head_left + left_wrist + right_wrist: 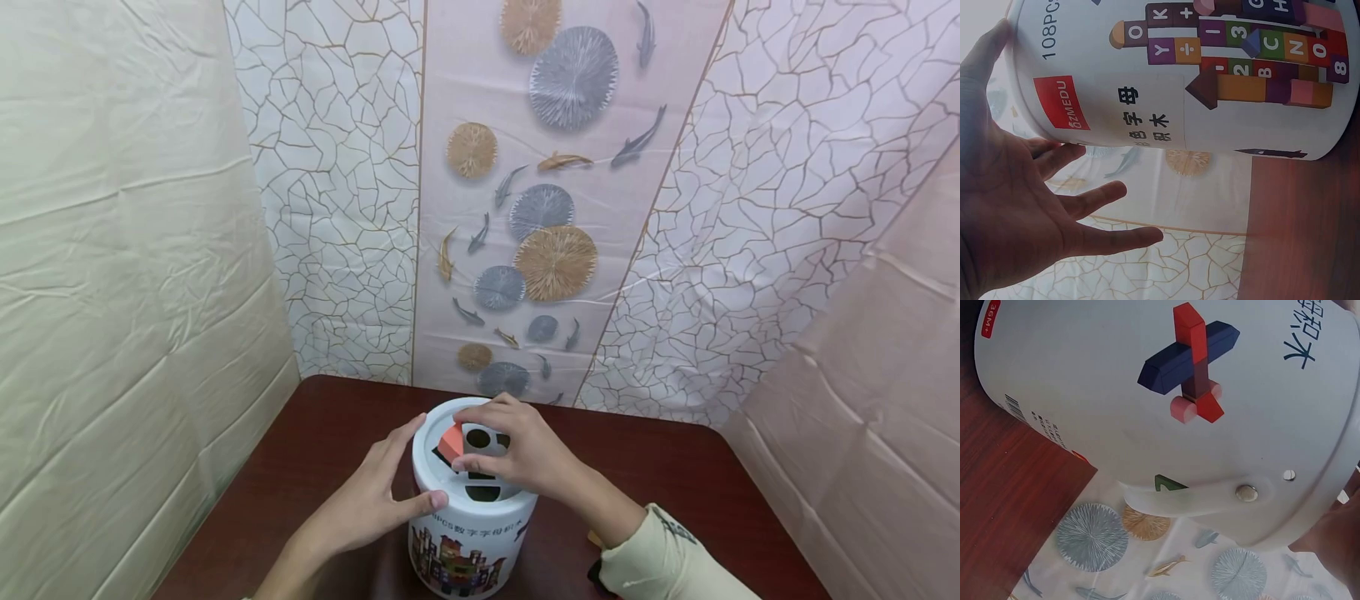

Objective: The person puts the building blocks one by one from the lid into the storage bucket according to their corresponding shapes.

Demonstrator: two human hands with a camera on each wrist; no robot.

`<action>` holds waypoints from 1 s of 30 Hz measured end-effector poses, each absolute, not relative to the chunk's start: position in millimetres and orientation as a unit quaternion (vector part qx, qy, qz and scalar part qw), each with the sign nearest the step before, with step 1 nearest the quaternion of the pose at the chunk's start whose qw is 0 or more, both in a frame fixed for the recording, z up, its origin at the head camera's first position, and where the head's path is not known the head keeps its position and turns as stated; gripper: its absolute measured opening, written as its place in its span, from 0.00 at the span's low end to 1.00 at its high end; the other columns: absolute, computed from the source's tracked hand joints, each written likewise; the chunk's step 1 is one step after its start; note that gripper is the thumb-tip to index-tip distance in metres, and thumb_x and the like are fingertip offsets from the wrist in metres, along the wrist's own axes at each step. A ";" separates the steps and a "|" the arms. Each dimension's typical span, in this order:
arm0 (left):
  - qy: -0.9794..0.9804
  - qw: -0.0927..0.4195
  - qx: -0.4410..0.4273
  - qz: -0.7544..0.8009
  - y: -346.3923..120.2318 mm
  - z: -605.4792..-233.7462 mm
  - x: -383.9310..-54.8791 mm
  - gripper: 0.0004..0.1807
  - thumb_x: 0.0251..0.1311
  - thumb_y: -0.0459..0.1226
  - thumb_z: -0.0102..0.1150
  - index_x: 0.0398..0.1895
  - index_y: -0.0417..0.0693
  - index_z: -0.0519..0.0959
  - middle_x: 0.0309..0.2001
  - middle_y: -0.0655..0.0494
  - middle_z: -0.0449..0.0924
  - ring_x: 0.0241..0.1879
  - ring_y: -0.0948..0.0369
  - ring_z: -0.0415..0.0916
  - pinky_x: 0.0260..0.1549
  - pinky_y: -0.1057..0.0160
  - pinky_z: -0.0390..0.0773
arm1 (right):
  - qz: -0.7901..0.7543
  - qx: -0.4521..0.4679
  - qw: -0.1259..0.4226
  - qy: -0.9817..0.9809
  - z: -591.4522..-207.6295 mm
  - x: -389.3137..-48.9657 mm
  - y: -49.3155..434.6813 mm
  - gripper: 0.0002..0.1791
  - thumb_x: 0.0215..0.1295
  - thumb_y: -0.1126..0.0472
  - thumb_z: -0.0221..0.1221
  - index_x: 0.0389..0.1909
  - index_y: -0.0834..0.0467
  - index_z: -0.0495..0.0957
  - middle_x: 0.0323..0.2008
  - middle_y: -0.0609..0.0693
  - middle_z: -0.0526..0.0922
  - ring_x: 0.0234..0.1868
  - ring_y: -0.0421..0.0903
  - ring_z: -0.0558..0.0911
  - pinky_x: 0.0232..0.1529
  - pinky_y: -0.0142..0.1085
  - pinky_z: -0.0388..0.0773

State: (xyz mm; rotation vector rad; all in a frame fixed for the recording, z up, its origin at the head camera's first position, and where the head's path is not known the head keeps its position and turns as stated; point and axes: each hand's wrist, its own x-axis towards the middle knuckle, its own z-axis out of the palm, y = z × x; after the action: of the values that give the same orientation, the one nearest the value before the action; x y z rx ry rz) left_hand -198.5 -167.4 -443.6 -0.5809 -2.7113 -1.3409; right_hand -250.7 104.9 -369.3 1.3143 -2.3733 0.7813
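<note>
A white toy-block bucket [467, 542] stands upright on the table, printed with colored letter blocks. Its white lid [431, 442] has several cut-out holes. Between thumb and fingers, my right hand [517, 442] pinches an orange-red block [452, 442], held tilted at a dark hole on the left part of the lid. My left hand [382, 492] steadies the bucket from the left, thumb near the front rim and fingers reaching along the far side. In the left wrist view the fingers of the left hand [1029, 200] are spread and mostly straight. Only a bit of the right hand [1329, 540] shows in the right wrist view.
The bucket stands on a dark red-brown table [337, 433]. By the right sleeve [667, 554], partly hidden, lie small yellow and dark pieces [596, 575]. A white handle [1191, 501] hangs along the bucket's side. Patterned cloth [517, 208] hangs behind the table.
</note>
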 end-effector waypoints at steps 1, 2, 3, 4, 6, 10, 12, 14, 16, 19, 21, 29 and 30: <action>-0.880 0.033 -0.189 -0.434 -167.2 -443.6 -198.6 0.60 0.63 0.67 0.74 0.90 0.79 0.46 0.88 0.54 0.57 0.85 0.43 0.57 0.73 0.25 0.70 | 0.272 0.461 0.160 -0.829 -369.5 -250.7 104.7 0.31 0.61 0.50 0.82 0.64 0.55 0.87 0.57 0.44 0.93 0.50 0.50 0.84 0.52 0.39 0.86; -0.880 0.034 -0.190 -0.433 -167.0 -443.6 -198.7 0.60 0.63 0.67 0.74 0.90 0.79 0.46 0.88 0.54 0.57 0.85 0.43 0.57 0.73 0.25 0.70 | 0.272 0.462 0.161 -0.829 -369.7 -250.7 104.4 0.31 0.61 0.50 0.82 0.64 0.55 0.88 0.57 0.44 0.93 0.51 0.49 0.85 0.52 0.39 0.86; -0.881 0.035 -0.190 -0.432 -166.7 -443.6 -198.7 0.60 0.63 0.67 0.74 0.90 0.79 0.46 0.88 0.55 0.57 0.85 0.43 0.57 0.72 0.25 0.70 | 0.270 0.463 0.162 -0.829 -370.1 -250.7 104.1 0.31 0.61 0.50 0.82 0.64 0.55 0.88 0.56 0.44 0.93 0.51 0.48 0.85 0.53 0.40 0.86; -0.881 0.036 -0.191 -0.432 -166.5 -443.7 -198.6 0.60 0.63 0.67 0.74 0.90 0.79 0.46 0.88 0.55 0.57 0.85 0.43 0.57 0.72 0.25 0.70 | 0.269 0.462 0.161 -0.830 -370.4 -250.5 103.6 0.31 0.61 0.50 0.82 0.63 0.56 0.88 0.57 0.44 0.93 0.51 0.47 0.84 0.53 0.41 0.86; -0.882 0.036 -0.191 -0.430 -166.2 -443.9 -198.6 0.60 0.63 0.67 0.74 0.91 0.78 0.46 0.88 0.55 0.57 0.85 0.43 0.57 0.73 0.25 0.70 | 0.264 0.457 0.158 -0.835 -371.1 -250.0 102.9 0.32 0.61 0.49 0.82 0.64 0.55 0.87 0.58 0.45 0.92 0.53 0.46 0.84 0.55 0.43 0.87; -0.882 0.029 -0.188 -0.432 -166.0 -444.6 -198.3 0.60 0.64 0.67 0.73 0.91 0.77 0.46 0.88 0.56 0.56 0.86 0.43 0.56 0.73 0.23 0.69 | 0.252 0.424 0.130 -0.860 -372.3 -246.5 104.2 0.42 0.61 0.43 0.81 0.75 0.50 0.81 0.69 0.45 0.87 0.65 0.48 0.80 0.67 0.59 0.79; -0.881 0.026 -0.185 -0.434 -165.9 -444.7 -198.2 0.60 0.64 0.67 0.73 0.91 0.77 0.46 0.88 0.55 0.56 0.85 0.43 0.56 0.72 0.23 0.69 | 0.251 0.406 0.116 -0.871 -371.9 -243.8 107.1 0.48 0.60 0.41 0.81 0.81 0.47 0.75 0.75 0.45 0.82 0.72 0.50 0.77 0.71 0.68 0.73; -0.881 0.024 -0.183 -0.436 -166.0 -444.5 -198.0 0.60 0.64 0.67 0.73 0.91 0.77 0.46 0.88 0.55 0.56 0.85 0.42 0.56 0.72 0.22 0.69 | 0.253 0.392 0.109 -0.878 -370.6 -241.5 110.9 0.51 0.60 0.39 0.81 0.83 0.44 0.71 0.78 0.44 0.78 0.77 0.53 0.73 0.74 0.73 0.67; -0.882 0.028 -0.182 -0.434 -166.1 -444.5 -197.8 0.60 0.64 0.66 0.73 0.91 0.76 0.47 0.88 0.54 0.56 0.86 0.42 0.56 0.72 0.22 0.69 | 0.251 0.385 0.111 -0.881 -369.5 -239.7 115.9 0.52 0.61 0.39 0.80 0.84 0.42 0.69 0.79 0.44 0.77 0.79 0.54 0.72 0.75 0.74 0.66; -0.883 0.036 -0.185 -0.430 -166.1 -444.6 -197.6 0.60 0.63 0.66 0.74 0.91 0.74 0.48 0.88 0.53 0.56 0.86 0.42 0.56 0.73 0.23 0.69 | 0.250 0.375 0.117 -0.885 -368.0 -237.4 124.7 0.51 0.62 0.38 0.80 0.84 0.41 0.69 0.79 0.44 0.77 0.80 0.56 0.72 0.75 0.74 0.66; -0.883 0.041 -0.187 -0.428 -166.0 -444.6 -197.5 0.60 0.63 0.65 0.75 0.91 0.73 0.48 0.88 0.52 0.57 0.86 0.42 0.57 0.73 0.24 0.69 | 0.251 0.369 0.121 -0.886 -367.0 -236.2 131.1 0.51 0.62 0.38 0.79 0.84 0.40 0.69 0.78 0.44 0.78 0.80 0.57 0.72 0.74 0.74 0.68; -0.883 0.043 -0.187 -0.429 -165.3 -445.6 -198.9 0.60 0.63 0.65 0.76 0.91 0.74 0.49 0.88 0.54 0.58 0.85 0.43 0.58 0.73 0.24 0.69 | 0.255 0.363 0.156 -0.883 -364.0 -233.5 158.4 0.45 0.64 0.39 0.79 0.81 0.40 0.74 0.75 0.43 0.82 0.76 0.56 0.76 0.68 0.69 0.77; -0.883 0.044 -0.188 -0.428 -165.1 -445.6 -199.3 0.60 0.63 0.65 0.76 0.91 0.75 0.49 0.88 0.54 0.58 0.85 0.43 0.58 0.73 0.24 0.69 | 0.254 0.362 0.161 -0.882 -364.0 -233.1 161.8 0.45 0.64 0.40 0.79 0.80 0.40 0.75 0.74 0.44 0.82 0.75 0.56 0.77 0.68 0.69 0.78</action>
State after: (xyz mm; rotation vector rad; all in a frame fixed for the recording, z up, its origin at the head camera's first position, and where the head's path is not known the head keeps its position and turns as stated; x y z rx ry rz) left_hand -199.3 -165.1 -445.6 -0.5736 -2.6995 -1.3091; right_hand -233.1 161.8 -364.0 1.0342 -2.5195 0.7249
